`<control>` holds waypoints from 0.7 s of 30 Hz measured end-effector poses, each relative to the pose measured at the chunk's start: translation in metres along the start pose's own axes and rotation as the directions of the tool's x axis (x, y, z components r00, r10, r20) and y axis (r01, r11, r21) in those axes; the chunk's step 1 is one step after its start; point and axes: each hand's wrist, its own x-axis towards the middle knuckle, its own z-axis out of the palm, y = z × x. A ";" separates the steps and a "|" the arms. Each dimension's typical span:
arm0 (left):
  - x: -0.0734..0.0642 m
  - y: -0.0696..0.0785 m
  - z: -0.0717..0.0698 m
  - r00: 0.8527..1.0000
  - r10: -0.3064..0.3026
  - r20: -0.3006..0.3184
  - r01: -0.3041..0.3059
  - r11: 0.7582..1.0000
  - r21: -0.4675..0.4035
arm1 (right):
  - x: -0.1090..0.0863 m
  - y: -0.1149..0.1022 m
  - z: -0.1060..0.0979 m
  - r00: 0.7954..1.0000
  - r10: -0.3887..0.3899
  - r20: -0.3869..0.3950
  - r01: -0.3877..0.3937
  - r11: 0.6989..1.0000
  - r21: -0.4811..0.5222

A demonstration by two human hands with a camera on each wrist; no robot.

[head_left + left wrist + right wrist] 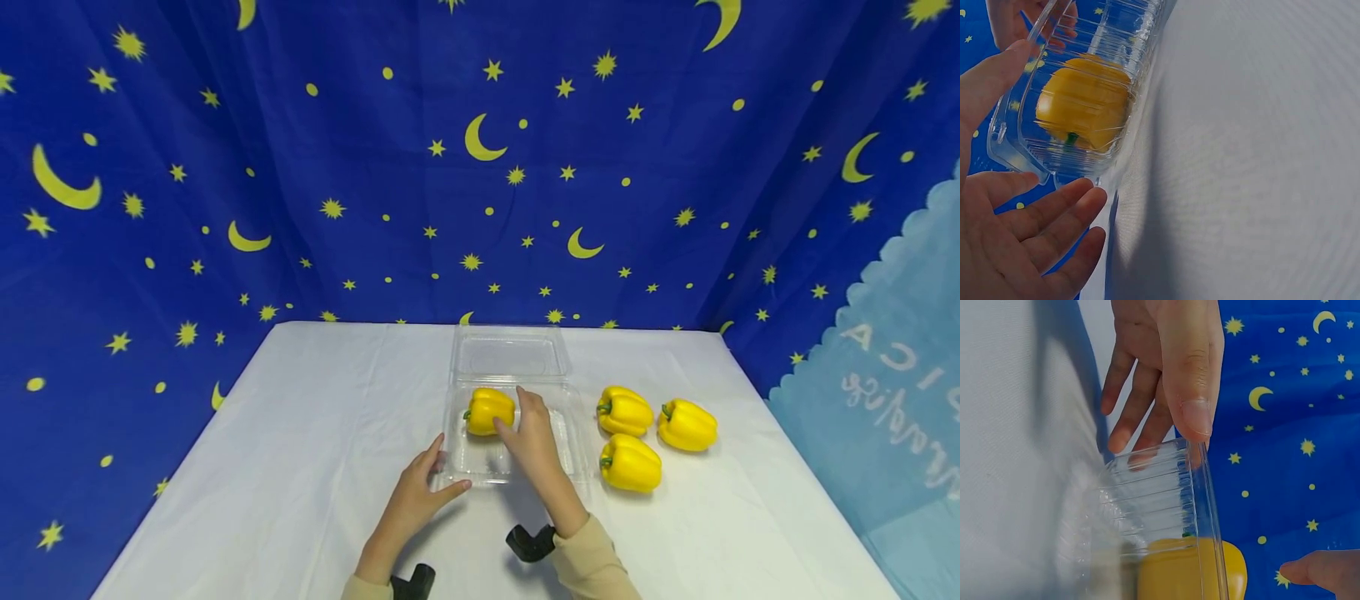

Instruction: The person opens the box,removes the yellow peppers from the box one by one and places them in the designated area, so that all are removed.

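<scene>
A yellow bell pepper point(489, 412) lies in the back left part of a clear plastic clamshell container point(480, 477), its green stem turned left. My right hand point(534, 435) is over the container, just right of this pepper, fingers extended and the thumb overlapping its edge in the head view. At the container's front left corner is my left hand point(420, 493), fingers spread. In the left wrist view, the left hand's fingers point(1063, 219) stretch out straight beside the container wall. The left thumb point(1196, 415) comes right at the rim in the right wrist view.
To the container's right, three more yellow bell peppers point(630, 463) sit close together on the white-covered table point(337, 400). The container's lid point(510, 354) lies folded back behind its base. A blue curtain point(405, 167) with moons and stars hangs behind.
</scene>
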 end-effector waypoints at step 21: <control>0.000 -0.001 0.001 1.000 -0.002 -0.006 0.002 1.000 -0.005 | 0.006 -0.003 0.024 1.000 -0.021 -0.011 0.021 1.000 -0.007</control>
